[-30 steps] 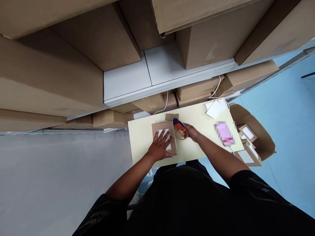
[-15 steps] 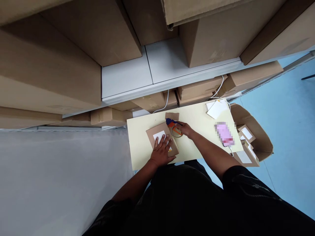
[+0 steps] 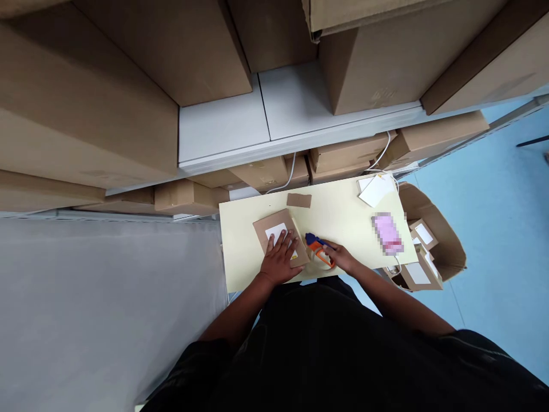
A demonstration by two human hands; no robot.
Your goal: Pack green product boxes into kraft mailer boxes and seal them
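Note:
Flat on top of a small cardboard box [image 3: 266, 222] rests my left hand [image 3: 278, 260], its fingers spread across a white label [image 3: 274, 230] that it partly covers. The box lies at a slant on a pale yellow table [image 3: 240, 269]. Just right of the box, my right hand [image 3: 338, 256] is closed round the handle of a blue and orange tape dispenser [image 3: 318, 247]. The dispenser's blue head is close to the box's right side; whether the two touch I cannot tell.
A cardboard strip [image 3: 299, 200] lies behind the box. White papers [image 3: 376, 190] and a blurred pink phone-like object [image 3: 388, 233] with a cable are on the table's right. A large open carton [image 3: 446, 240] holds labelled boxes. Shelves [image 3: 223, 134] with big cartons rise in front.
My right hand has drawn the tape dispenser back toward my body and slightly right, away from the cardboard strip. My left hand stays on the box.

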